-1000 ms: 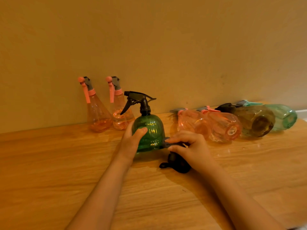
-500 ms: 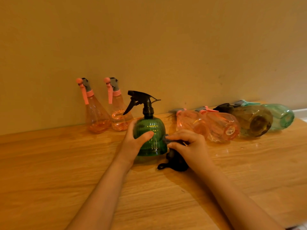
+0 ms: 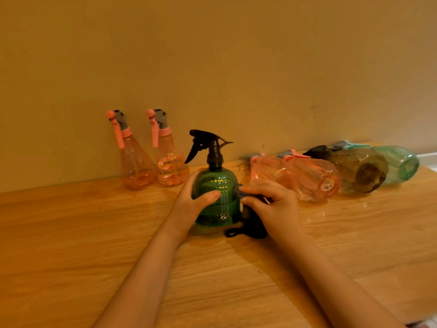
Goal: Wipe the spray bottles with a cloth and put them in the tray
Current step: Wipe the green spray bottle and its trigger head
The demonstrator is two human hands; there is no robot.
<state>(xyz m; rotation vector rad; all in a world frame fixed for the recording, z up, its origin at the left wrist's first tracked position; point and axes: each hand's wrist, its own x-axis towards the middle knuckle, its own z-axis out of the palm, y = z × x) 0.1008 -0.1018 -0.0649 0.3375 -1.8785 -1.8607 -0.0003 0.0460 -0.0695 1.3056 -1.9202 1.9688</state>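
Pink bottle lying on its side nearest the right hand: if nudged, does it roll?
Probably rolls: the pink bottle lies on its rounded side on the smooth wooden table. Looks empty, clear thin plastic, so likely light. The brown bottle right beside it may stop it.

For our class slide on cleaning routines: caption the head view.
Left hand steadies an upright green spray bottle while the right hand presses a dark cloth against it.

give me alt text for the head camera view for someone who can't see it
A left hand holds an upright green spray bottle on a wooden table while the right hand presses a dark cloth against it.
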